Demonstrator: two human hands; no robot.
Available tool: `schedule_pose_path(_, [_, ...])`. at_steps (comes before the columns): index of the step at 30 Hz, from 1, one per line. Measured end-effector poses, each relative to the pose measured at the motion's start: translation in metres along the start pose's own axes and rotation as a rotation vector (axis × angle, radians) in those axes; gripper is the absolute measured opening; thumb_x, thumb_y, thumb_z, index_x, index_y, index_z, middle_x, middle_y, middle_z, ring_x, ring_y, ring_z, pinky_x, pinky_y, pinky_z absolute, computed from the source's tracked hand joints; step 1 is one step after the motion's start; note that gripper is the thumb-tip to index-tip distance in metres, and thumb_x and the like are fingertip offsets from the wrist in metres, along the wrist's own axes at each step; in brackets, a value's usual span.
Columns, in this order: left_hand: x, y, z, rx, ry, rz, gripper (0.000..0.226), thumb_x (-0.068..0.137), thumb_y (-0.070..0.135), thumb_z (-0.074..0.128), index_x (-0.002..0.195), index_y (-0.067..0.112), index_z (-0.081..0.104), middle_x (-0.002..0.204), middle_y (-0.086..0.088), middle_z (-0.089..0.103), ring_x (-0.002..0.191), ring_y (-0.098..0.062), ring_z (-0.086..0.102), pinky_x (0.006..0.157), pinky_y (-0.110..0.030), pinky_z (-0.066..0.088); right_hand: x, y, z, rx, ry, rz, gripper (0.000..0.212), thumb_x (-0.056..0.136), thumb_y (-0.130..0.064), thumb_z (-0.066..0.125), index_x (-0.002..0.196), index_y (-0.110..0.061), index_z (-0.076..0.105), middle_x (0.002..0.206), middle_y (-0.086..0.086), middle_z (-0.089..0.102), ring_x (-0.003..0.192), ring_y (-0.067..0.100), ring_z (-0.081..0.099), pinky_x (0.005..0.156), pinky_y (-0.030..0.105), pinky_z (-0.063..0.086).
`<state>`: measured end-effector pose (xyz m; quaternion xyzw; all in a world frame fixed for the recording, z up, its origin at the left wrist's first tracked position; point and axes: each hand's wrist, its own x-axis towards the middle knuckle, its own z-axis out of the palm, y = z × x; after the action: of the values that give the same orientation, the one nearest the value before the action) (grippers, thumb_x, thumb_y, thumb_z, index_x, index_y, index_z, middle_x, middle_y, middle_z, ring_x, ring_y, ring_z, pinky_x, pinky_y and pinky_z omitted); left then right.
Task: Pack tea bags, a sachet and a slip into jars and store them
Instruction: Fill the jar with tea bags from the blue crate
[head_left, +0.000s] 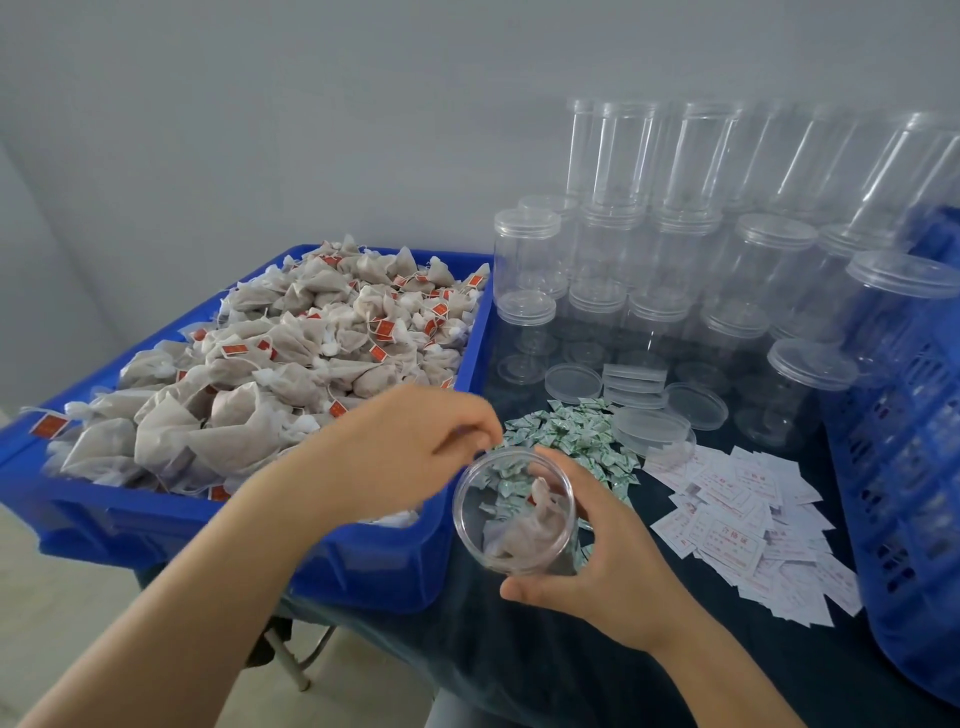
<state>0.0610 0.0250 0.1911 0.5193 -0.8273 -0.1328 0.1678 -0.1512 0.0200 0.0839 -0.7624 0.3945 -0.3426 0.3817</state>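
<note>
The right hand (597, 561) wraps fingers and thumb round an open clear jar (514, 512), tilted with its mouth toward the camera, just above the dark counter (519, 649); it already holds a few tea bags (519, 519). The left hand (410, 447) hovers at the jar's far rim with fingertips curled, though whether they pinch anything I cannot tell. The blue crate (363, 566) heaped with tea bags lies just left of that hand, the nearer one, while the green sachets (571, 431) lie just beyond the jar, with paper slips (743, 525), loose lids (574, 383) and stacked empty jars (675, 249) to the right.
</note>
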Motion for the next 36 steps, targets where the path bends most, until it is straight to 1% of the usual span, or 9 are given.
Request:
schedule_pose_path(4, [0.014,-0.023,-0.011,0.028,0.138,-0.108,0.019,0.095,0.025,0.052,0.095,0.040,0.063,0.090,0.022,0.064,0.083,0.004,0.060,0.071,-0.009,0.047,0.001,-0.003,0.001,-0.020,-0.003,0.008,0.096,0.050,-0.057,0.089,0.123,-0.076,0.031,0.135,-0.038,0.045,0.129,-0.013,0.042,0.095,0.001,0.037])
schedule_pose_path(9, [0.037,-0.047,-0.007,0.096,0.256,-0.179,0.017,0.095,0.021,0.054,0.107,0.024,0.066,0.105,0.010,0.067,0.091,-0.001,0.060,0.076,-0.011,0.042,0.003,-0.002,0.001,-0.011,-0.003,0.016,0.095,0.049,-0.058,0.088,0.123,-0.076,0.031,0.135,-0.040,0.044,0.129,-0.015,0.040,0.095,-0.002,0.034])
schedule_pose_path(14, [0.054,-0.068,0.011,0.220,0.148,-0.305,0.033,0.096,0.016,0.051,0.129,0.017,0.053,0.132,-0.002,0.056,0.118,-0.018,0.054,0.096,-0.030,0.043,0.004,-0.002,0.003,0.028,0.001,0.022,0.097,0.048,-0.054,0.090,0.125,-0.073,0.034,0.133,-0.038,0.049,0.125,-0.014,0.045,0.092,-0.002,0.036])
schedule_pose_path(16, [0.058,-0.075,0.016,0.271,0.095,-0.342,0.044,0.095,0.011,0.049,0.139,0.016,0.043,0.137,-0.005,0.050,0.123,-0.022,0.050,0.099,-0.036,0.044,0.005,-0.001,0.004,0.044,-0.001,0.021,0.098,0.048,-0.050,0.091,0.128,-0.066,0.037,0.132,-0.035,0.052,0.124,-0.012,0.047,0.092,-0.001,0.038])
schedule_pose_path(19, [0.063,-0.083,0.025,0.325,0.003,-0.358,0.056,0.092,0.010,0.053,0.143,0.013,0.032,0.138,-0.011,0.047,0.124,-0.027,0.048,0.098,-0.038,0.043,0.005,0.000,0.004,0.047,0.001,0.025,0.098,0.048,-0.049,0.092,0.128,-0.066,0.038,0.132,-0.034,0.052,0.124,-0.011,0.048,0.091,0.000,0.039])
schedule_pose_path(22, [0.066,-0.087,0.034,0.339,-0.078,-0.355,0.052,0.089,0.010,0.054,0.138,0.012,0.037,0.132,-0.012,0.053,0.117,-0.028,0.052,0.094,-0.041,0.045,0.006,0.000,0.005,0.032,0.001,0.027,0.098,0.047,-0.052,0.091,0.126,-0.072,0.036,0.132,-0.036,0.051,0.123,-0.012,0.048,0.090,-0.001,0.039])
schedule_pose_path(26, [0.068,-0.090,0.043,0.362,-0.136,-0.382,0.045,0.082,0.009,0.062,0.125,0.015,0.049,0.118,-0.003,0.062,0.105,-0.022,0.058,0.077,-0.032,0.047,0.006,-0.002,0.004,0.036,-0.006,0.019,0.095,0.050,-0.047,0.092,0.125,-0.071,0.038,0.131,-0.033,0.053,0.122,-0.011,0.049,0.089,0.000,0.040])
schedule_pose_path(32, [0.069,-0.089,0.050,0.582,0.042,-0.296,0.025,0.088,0.019,0.056,0.113,0.016,0.051,0.107,-0.001,0.064,0.098,-0.023,0.060,0.071,-0.032,0.043,0.004,-0.003,0.004,0.036,0.009,-0.001,0.093,0.051,-0.046,0.092,0.124,-0.070,0.040,0.130,-0.033,0.054,0.122,-0.011,0.049,0.091,-0.001,0.036])
schedule_pose_path(36, [0.069,-0.087,0.046,0.644,0.122,-0.284,0.011,0.086,0.018,0.059,0.094,0.019,0.051,0.100,-0.002,0.064,0.095,-0.025,0.060,0.067,-0.033,0.040,0.001,-0.005,0.003,0.048,0.010,0.006,0.091,0.050,-0.047,0.091,0.121,-0.073,0.040,0.130,-0.036,0.053,0.122,-0.013,0.049,0.091,0.003,0.041])
